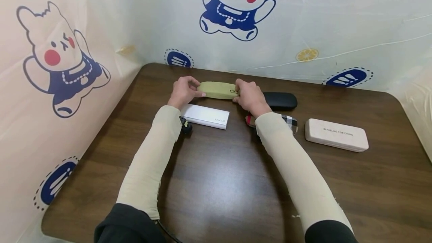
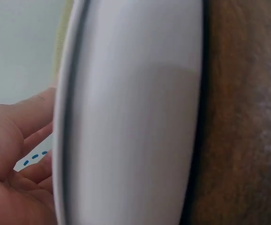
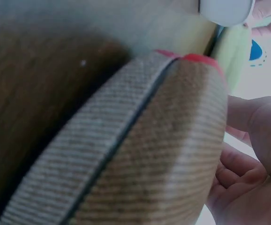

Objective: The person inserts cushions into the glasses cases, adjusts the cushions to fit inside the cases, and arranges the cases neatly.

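Observation:
A light green glasses case (image 1: 216,90) with a small glasses print lies near the far edge of the table. My left hand (image 1: 185,91) pinches its left end between thumb and fingers, and my right hand (image 1: 251,95) grips the right end. Just nearer than the green case is a white glasses case (image 1: 206,115); it fills much of the left wrist view and partly hides the left hand (image 2: 18,150). Below my right wrist sits a plaid glasses case (image 1: 291,122), partly covered by the forearm. In the right wrist view this plaid case (image 3: 154,140) stands before the right hand (image 3: 257,159).
A black glasses case (image 1: 281,101) lies right of my right hand, partly behind it. Farther right is a pale pink case (image 1: 336,135) with printed lettering. Behind the brown table (image 1: 216,183) hangs a printed curtain (image 1: 152,18), which also runs along the left side.

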`<state>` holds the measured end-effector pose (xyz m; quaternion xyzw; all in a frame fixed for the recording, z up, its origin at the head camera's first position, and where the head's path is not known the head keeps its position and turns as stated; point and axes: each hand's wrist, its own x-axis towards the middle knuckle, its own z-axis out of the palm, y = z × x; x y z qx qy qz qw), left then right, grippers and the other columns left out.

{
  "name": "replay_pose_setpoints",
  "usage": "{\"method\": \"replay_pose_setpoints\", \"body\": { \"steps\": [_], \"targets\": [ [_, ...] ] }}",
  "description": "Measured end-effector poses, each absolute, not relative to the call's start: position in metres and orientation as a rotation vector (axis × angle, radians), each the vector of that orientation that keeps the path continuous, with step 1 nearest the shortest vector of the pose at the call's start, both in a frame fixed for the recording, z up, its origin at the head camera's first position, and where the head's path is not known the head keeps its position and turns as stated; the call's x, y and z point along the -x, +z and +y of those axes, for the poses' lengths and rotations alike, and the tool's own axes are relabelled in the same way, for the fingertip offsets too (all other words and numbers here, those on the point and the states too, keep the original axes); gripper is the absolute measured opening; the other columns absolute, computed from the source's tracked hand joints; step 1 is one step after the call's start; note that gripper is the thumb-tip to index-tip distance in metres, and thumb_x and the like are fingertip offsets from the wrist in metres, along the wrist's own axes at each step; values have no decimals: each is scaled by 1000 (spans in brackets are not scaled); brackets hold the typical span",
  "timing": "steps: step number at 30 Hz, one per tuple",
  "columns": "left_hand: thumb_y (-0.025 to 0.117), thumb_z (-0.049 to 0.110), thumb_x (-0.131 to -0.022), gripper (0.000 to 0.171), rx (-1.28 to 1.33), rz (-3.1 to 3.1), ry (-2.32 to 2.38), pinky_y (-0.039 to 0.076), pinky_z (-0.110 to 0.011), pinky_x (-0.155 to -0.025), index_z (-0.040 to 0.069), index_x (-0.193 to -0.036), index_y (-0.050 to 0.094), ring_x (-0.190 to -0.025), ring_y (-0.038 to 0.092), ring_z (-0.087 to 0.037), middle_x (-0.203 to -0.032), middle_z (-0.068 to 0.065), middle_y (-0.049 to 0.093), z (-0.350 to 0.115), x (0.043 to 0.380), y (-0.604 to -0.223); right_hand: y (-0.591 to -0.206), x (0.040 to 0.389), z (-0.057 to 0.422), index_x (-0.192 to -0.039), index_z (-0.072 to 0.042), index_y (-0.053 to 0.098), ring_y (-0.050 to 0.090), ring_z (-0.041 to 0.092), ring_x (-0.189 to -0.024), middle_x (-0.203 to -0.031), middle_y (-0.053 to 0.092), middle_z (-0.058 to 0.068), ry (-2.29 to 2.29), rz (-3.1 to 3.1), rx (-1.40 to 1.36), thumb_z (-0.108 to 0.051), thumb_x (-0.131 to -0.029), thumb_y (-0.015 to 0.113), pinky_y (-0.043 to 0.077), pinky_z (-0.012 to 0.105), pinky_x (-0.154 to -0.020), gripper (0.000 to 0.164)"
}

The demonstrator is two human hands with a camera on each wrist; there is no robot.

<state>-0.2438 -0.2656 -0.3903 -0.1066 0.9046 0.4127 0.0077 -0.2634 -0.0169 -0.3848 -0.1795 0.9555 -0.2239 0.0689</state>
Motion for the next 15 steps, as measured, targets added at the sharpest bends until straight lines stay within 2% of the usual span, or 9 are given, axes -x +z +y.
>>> {"method": "replay_pose_setpoints", "body": {
  "steps": [5,9,15],
  "targets": [
    [90,14,-76,43,289,2851,1245,48,-39,-79,9,-112,66,-92,59,-26,-100,-11,65,-261,247,-393,-388,262,-16,-103,-13,51,58,31,-78,-91,58,9,-589,2904,561,-18,-88,80,48,42,-65,33],
    [90,12,-76,45,269,2862,1216,49,-39,-80,8,-113,66,-91,60,-26,-100,-12,66,-260,247,-390,-386,262,-16,-103,-12,53,59,30,-79,-93,60,8,-581,2909,577,-17,-87,81,49,42,-67,32],
    [89,14,-79,48,242,2923,1128,48,-42,-83,6,-119,64,-94,56,-28,-105,-13,64,-259,243,-378,-368,257,-5,-119,-6,61,60,29,-86,-108,65,13,-656,2904,633,-23,-91,78,51,43,-77,37]
  ]
}}
